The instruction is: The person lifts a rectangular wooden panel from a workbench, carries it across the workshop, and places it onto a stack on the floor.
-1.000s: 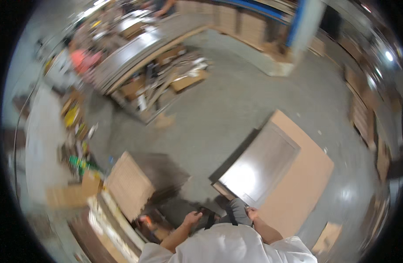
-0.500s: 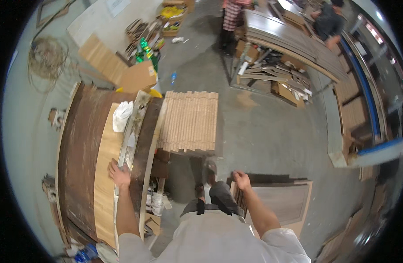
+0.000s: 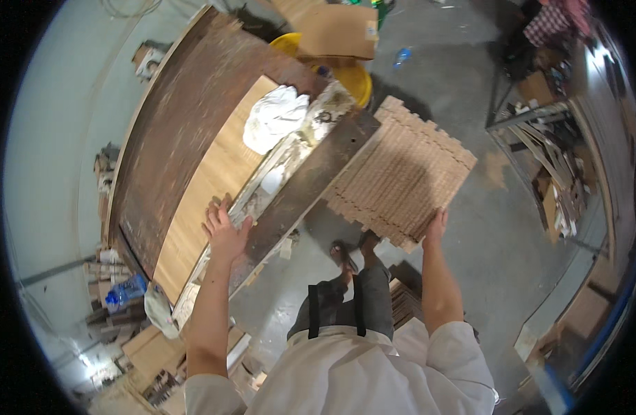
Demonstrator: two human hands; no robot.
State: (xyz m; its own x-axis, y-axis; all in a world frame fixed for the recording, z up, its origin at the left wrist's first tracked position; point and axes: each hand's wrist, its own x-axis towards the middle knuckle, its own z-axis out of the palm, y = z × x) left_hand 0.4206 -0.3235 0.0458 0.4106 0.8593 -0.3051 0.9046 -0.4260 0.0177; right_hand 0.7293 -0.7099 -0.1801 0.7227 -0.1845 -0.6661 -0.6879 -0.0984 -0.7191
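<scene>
My left hand [image 3: 226,234] has its fingers spread at the edge of a long pale wood-grain board [image 3: 206,190], which lies on a dark brown workbench [image 3: 173,111]. Beside the board runs a grimy, white-smeared strip [image 3: 290,158] along the bench's edge. A crumpled white cloth [image 3: 275,119] rests toward the board's far end. My right hand [image 3: 435,228] is at the near right corner of a stack of brown ridged strips [image 3: 404,173], fingers stretched along its side; a firm grip does not show.
Past the bench stand a cardboard box [image 3: 339,31] and a yellow tub [image 3: 359,83]. A blue bottle [image 3: 402,57] lies on the floor. On the right, a metal-framed table [image 3: 529,114] has wood offcuts beneath. Another person in a checked garment [image 3: 546,28] is at the far right.
My view has turned and come closer to the bench. My right hand has moved from beside the framed panels to the strip stack's corner. My left hand's fingers have spread wider.
</scene>
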